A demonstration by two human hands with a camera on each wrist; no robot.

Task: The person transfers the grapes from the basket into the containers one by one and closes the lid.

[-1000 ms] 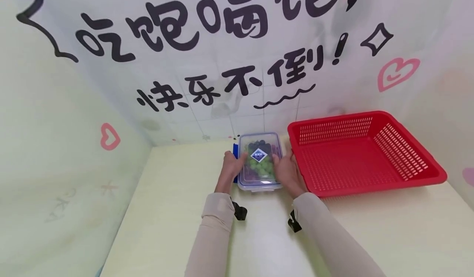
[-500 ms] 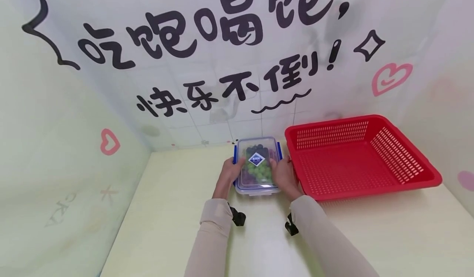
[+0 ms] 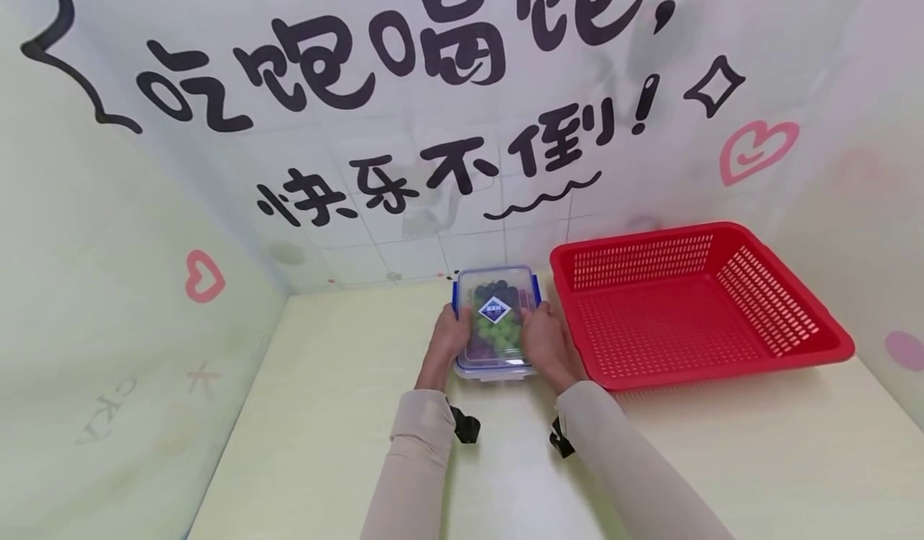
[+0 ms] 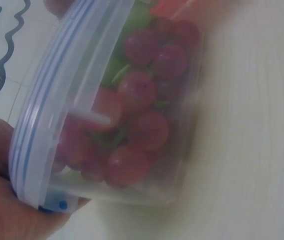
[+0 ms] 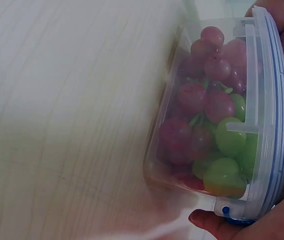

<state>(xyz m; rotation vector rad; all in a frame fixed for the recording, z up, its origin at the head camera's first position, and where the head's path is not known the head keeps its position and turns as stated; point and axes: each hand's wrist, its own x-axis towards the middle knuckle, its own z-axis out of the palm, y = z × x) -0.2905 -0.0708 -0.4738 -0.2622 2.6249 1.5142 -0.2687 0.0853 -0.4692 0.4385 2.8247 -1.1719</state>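
A clear plastic food container point(image 3: 498, 359) with a blue-edged lid and a diamond label sits at the back of the table. Red grapes point(image 4: 137, 90), green grapes point(image 5: 226, 175) and dark grapes point(image 3: 494, 290) show through it. My left hand point(image 3: 449, 335) grips the container's left side, its thumb at the lid's edge. On the opposite side my right hand point(image 3: 547, 339) grips likewise, thumb on the lid. Blue strips show along both long sides. In the right wrist view, a fingertip touches a side latch point(image 5: 226, 207). The fingers beneath the rim are partly hidden.
A red perforated basket point(image 3: 664, 315) stands just right of my right hand, with nothing in it. The pale tabletop point(image 3: 318, 428) meets a lettered back wall point(image 3: 346, 259) right behind the container.
Along the container's right side, a blue strip has come into view; the left strip lies closer to the rim. Both hands stay on the container. The head view has shifted slightly.
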